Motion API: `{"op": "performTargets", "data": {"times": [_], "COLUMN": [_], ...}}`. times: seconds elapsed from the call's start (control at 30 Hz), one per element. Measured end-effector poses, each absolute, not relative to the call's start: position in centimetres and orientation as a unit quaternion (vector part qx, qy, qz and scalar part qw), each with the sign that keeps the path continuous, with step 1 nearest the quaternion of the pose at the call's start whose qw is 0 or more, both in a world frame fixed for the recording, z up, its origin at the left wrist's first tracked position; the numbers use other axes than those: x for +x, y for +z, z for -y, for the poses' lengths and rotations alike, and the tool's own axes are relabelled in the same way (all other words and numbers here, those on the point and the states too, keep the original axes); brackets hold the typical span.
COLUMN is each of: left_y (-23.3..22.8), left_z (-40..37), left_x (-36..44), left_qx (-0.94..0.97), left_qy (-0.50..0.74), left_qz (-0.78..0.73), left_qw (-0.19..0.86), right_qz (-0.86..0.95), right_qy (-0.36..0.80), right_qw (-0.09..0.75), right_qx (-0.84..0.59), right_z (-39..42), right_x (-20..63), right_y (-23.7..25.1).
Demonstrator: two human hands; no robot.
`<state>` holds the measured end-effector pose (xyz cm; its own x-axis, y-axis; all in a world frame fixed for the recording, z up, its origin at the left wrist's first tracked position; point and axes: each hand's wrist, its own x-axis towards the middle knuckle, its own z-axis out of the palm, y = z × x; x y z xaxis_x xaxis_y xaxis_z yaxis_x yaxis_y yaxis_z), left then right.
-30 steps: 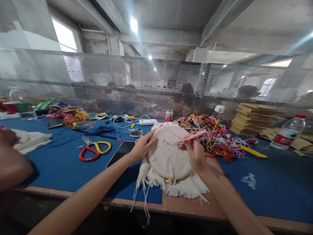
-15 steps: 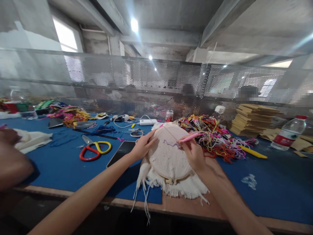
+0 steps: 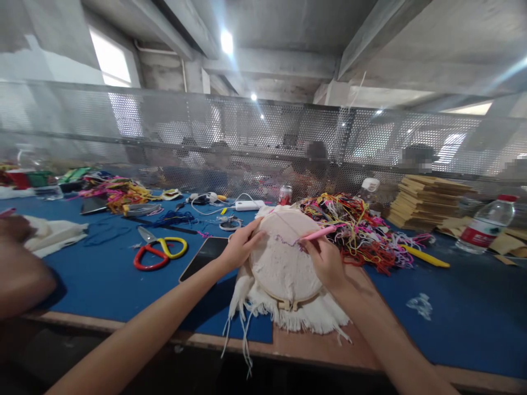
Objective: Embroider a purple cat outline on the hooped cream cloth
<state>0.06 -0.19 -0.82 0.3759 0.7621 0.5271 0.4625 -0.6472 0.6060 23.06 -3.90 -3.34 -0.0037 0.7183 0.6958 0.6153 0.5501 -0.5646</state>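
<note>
A round embroidery hoop [image 3: 284,300] with cream cloth [image 3: 284,269] stretched in it stands tilted at the table's front edge, its screw clamp toward me. My left hand [image 3: 244,245] grips the hoop's upper left rim, thumb on the cloth. Between the fingers of my right hand [image 3: 327,258] is a pink punch needle [image 3: 321,232], its tip side down at the cloth and hidden by the fingers. A wavy purple stitched line [image 3: 286,240] runs over the upper cloth toward that hand. Frayed fringe [image 3: 304,321] hangs below the hoop.
Red-and-yellow scissors [image 3: 158,252] and a dark phone [image 3: 203,258] lie left of the hoop. A tangled yarn heap [image 3: 366,230], a yellow tool [image 3: 426,256], a water bottle [image 3: 486,225] and stacked brown paper [image 3: 428,200] are on the right. A co-worker's arm [image 3: 24,274] is at far left.
The pink punch needle has shifted slightly in my right hand, staying near the purple line. My left hand and the hoop look almost unmoved.
</note>
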Motion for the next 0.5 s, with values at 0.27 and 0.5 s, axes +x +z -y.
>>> {"op": "performTargets", "data": {"times": [0.27,0.5], "left_y": [-0.9,-0.87], "left_z": [-0.02,-0.07], "left_x": [-0.01,-0.06], "left_qx": [0.812,0.815], "left_qy": [0.41,0.406], "left_qz": [-0.374,-0.37], "left_qw": [0.184,0.184], "right_qz": [0.66,0.653], "right_qy": [0.17,0.192], "right_qw": [0.595,0.611], "right_qx": [-0.426,-0.405], "right_z": [4.08,4.16], "right_x": [23.01,22.91], "right_y": [-3.42,-3.36]}}
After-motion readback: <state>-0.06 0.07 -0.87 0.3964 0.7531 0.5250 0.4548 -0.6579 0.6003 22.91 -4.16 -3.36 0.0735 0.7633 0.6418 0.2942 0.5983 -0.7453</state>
